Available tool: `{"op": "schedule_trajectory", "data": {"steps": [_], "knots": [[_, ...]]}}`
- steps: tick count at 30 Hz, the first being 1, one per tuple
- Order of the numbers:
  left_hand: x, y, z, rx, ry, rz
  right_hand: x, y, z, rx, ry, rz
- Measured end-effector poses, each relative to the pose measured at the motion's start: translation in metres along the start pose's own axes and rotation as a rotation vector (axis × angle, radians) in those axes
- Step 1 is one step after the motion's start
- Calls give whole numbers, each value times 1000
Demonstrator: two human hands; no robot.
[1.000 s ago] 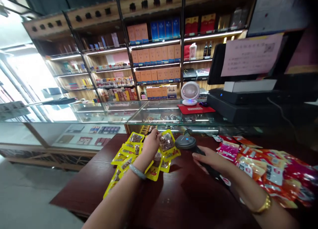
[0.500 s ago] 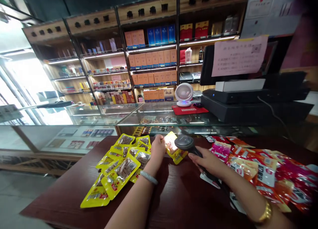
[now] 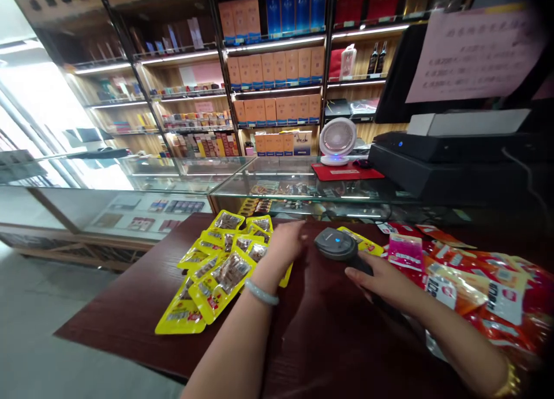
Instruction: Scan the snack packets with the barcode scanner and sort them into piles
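Bare tabletop [image 3: 314, 330] is stretching toward six o'clock, its edge [image 3: 125, 356] slanting past eight, beneath a scanner [image 3: 335, 244] the right hand [image 3: 385, 281] is gripping, long axis four-to-ten, head facing ten; the half-curled left hand [image 3: 283, 246], its hold unclear, is hovering beside yellow packets [image 3: 229, 271] at nine

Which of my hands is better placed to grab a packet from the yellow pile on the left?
Probably your left hand: it is close beside the yellow packets and looks empty, though blurred, while your right hand grips the handheld scanner.
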State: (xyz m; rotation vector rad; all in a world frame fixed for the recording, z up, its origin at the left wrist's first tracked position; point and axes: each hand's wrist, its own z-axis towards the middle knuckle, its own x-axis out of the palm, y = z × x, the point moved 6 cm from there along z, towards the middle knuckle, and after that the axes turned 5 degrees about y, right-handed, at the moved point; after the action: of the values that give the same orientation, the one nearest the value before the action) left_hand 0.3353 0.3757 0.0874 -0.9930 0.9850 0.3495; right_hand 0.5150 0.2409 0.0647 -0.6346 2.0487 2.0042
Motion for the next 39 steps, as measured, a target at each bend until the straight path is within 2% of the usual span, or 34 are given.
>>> {"op": "schedule_trajectory", "data": {"steps": [2, 4, 7, 11, 14, 18, 21, 25, 29, 33, 36, 37, 39], "knots": [[-17, 19, -6, -117, 1, 315, 4, -5, 2, 16, 33, 5], [-27, 35, -10, -221, 16, 493, 7, -7, 2, 22, 53, 3], [-25, 44, -13, -275, 34, 566, 9, -6, 2, 10, 57, -9], [-14, 40, -8, -236, 51, 554, 11, -2, 1, -9, 71, 11], [-18, 29, -2, -208, -7, 435, 13, 2, -1, -13, 79, 44], [-38, 26, -3, -319, -244, 131, 15, 6, -4, -21, 92, 80], [-45, 32, -5, -342, -386, -85, 16, 6, -5, -17, 89, 102], [-42, 46, -6, -369, -460, -313, 18, 4, -6, 6, 86, 58], [-46, 49, -8, -373, -539, -334, 19, 3, -5, 25, 106, 9], [-46, 52, -8, -394, -549, -404, 18, 6, -6, 2, 105, -18], [-38, 50, -5, -409, -523, -522, 17, 9, -6, -21, 96, -45], [-31, 48, -4, -405, -478, -591, 16, 9, -6, -26, 95, -51], [-14, 37, 2, -340, -286, -744, 15, 10, -6, -42, 80, -59]]}}
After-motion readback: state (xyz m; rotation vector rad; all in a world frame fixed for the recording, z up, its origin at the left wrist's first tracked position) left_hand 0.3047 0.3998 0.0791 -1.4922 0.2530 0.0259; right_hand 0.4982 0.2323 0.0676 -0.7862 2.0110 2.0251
